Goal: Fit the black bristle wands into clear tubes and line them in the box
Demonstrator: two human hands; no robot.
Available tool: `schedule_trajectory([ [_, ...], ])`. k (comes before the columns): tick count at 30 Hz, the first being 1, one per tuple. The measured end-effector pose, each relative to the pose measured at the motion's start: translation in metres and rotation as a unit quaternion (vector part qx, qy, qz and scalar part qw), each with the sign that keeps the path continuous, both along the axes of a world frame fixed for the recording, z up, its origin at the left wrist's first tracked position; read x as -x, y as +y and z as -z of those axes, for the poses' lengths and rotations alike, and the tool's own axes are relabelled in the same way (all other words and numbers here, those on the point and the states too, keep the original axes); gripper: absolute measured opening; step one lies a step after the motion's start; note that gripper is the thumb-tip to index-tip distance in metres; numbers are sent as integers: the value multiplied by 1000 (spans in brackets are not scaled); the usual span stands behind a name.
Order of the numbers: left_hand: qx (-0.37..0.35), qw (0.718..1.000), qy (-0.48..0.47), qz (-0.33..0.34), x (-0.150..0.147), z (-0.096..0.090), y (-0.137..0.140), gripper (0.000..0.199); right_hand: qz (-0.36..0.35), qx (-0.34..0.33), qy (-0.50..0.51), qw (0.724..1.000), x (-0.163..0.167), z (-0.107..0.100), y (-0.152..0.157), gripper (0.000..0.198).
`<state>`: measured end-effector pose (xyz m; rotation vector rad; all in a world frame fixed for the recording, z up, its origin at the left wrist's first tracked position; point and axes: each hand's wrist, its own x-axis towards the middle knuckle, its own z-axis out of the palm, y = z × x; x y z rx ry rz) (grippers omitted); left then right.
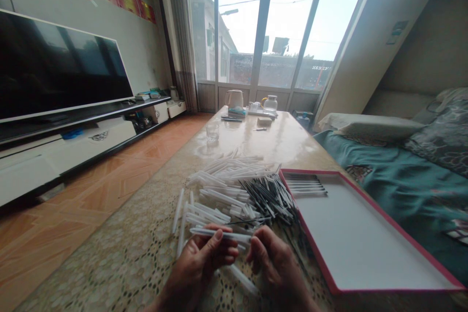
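Head view: the left hand [206, 253] is gripping a white tube [236, 237], while the right hand [273, 256] is pinching its right end, both over the table [120, 253]; loose white tubes [212, 197] and thin dark rods [266, 195] are lying beyond, beside a pink-rimmed tray [365, 239] where slender sticks [305, 185] are resting in a row

At 6 o'clock from the view's centre, the left hand [206, 251] and the right hand [268, 256] hold a slender white tube [237, 237] above the table [120, 248], the right at its 3 o'clock end. Loose tubes [215, 195] lie heaped just beyond, meeting dark rods [266, 197] at 5 o'clock. At 4 o'clock, a red-rimmed tray [365, 234] bears a row of slim sticks [307, 185] in its 10 o'clock corner. A drinking glass [212, 135] stands at 9 o'clock, a television [62, 68] at 10, and a window [283, 14] at 1.
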<state>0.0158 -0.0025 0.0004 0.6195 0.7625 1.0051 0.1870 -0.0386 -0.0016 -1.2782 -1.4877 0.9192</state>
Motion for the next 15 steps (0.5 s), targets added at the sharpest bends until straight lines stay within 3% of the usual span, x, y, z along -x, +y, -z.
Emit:
schedule_trajectory([
  [3, -7, 1000, -2, 8, -1, 0, 1, 21, -6, -12, -21, 1000, 0, 3, 1, 43],
  [8, -12, 1000, -3, 6, -2, 0, 1, 23, -15, 24, -44, 999, -8, -3, 1, 52],
  [15, 8, 1000, -4, -5, -2, -2, 0, 22, -22, -11, -124, 992, -12, -13, -2, 29],
])
